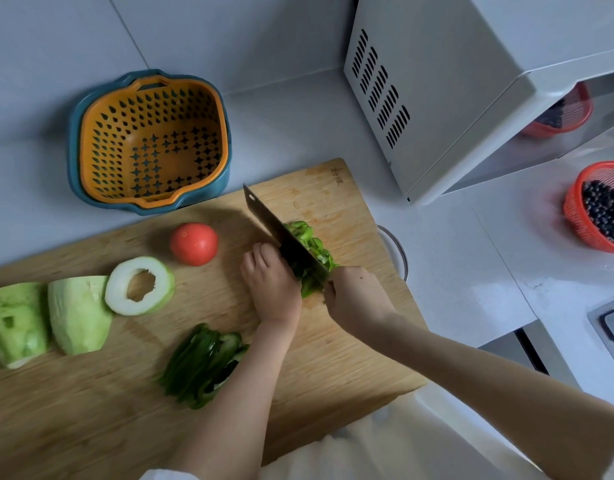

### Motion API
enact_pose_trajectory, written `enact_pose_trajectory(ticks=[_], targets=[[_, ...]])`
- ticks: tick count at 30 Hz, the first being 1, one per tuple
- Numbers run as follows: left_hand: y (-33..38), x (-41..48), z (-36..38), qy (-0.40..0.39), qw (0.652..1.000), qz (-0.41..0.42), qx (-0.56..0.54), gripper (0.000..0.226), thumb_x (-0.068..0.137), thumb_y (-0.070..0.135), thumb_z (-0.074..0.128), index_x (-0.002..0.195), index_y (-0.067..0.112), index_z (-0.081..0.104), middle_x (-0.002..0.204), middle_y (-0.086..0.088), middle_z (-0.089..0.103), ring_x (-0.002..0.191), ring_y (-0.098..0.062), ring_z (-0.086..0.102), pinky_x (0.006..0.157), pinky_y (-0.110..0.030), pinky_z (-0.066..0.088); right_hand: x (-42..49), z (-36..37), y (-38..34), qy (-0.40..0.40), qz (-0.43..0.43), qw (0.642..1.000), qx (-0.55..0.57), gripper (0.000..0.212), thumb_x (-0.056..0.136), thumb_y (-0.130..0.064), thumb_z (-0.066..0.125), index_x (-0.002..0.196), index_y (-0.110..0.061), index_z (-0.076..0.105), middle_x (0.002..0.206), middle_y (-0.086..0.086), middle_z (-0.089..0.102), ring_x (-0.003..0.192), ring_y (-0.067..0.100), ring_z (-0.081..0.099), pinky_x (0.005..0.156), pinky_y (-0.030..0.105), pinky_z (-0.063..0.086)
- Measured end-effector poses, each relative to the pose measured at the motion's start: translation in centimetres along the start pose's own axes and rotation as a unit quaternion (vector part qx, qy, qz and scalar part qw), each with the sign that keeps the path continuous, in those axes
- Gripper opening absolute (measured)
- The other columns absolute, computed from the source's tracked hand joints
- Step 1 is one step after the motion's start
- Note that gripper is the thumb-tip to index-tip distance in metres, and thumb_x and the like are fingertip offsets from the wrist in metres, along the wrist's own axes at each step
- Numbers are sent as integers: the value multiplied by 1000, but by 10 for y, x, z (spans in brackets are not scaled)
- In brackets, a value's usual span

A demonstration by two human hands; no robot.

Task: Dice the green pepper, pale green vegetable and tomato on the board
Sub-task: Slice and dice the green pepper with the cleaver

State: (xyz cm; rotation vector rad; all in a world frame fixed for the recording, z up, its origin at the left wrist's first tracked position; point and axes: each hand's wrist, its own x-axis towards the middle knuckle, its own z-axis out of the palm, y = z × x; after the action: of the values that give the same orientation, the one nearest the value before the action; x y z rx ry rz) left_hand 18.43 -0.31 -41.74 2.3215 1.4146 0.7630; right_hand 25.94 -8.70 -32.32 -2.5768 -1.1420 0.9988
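On the wooden board (91, 410), my right hand (354, 299) grips the handle of a cleaver (281, 230) whose blade lies across a heap of cut green pepper (312, 247). My left hand (271, 282), fingers curled, presses on the pepper left of the blade. A bundle of dark green pepper strips (201, 365) lies nearer me. A whole red tomato (194, 244) sits behind it. The pale green vegetable lies at the left as a hollow ring (139, 285) and two big chunks (78, 313), (14, 323).
An orange colander in a blue basin (148, 140) stands behind the board. A white microwave (471, 81) rises at the back right. A red basket of dark berries (599, 209) sits at the far right, and a sink edge (610, 323) shows below it.
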Motion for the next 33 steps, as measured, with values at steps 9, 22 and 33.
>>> enact_pose_trajectory(ticks=[9, 22, 33], targets=[[-2, -1, 2, -20, 1000, -12, 18, 19, 73, -15, 58, 82, 1, 54, 79, -16, 59, 77, -34, 55, 72, -42, 46, -38, -13, 8, -2, -7, 1000, -11, 32, 93, -12, 39, 61, -11, 36, 58, 1, 40, 48, 15, 34, 45, 25, 26], [-2, -4, 5, -1, 1000, -10, 2, 19, 85, 14, 38, 86, 2, 53, 89, -19, 61, 90, -37, 58, 87, -44, 46, 2, 0, -5, 5, 5, 999, 35, 33, 93, -9, 41, 61, -14, 36, 63, 2, 44, 52, 16, 39, 43, 25, 29], [-12, -5, 17, -29, 994, -21, 100, 17, 81, -2, 40, 92, -1, 52, 94, -21, 57, 92, -36, 55, 91, -36, 29, -29, -13, 0, -9, -5, 999, -33, 35, 91, -7, 40, 58, -12, 30, 57, 1, 35, 47, 14, 30, 46, 27, 27]])
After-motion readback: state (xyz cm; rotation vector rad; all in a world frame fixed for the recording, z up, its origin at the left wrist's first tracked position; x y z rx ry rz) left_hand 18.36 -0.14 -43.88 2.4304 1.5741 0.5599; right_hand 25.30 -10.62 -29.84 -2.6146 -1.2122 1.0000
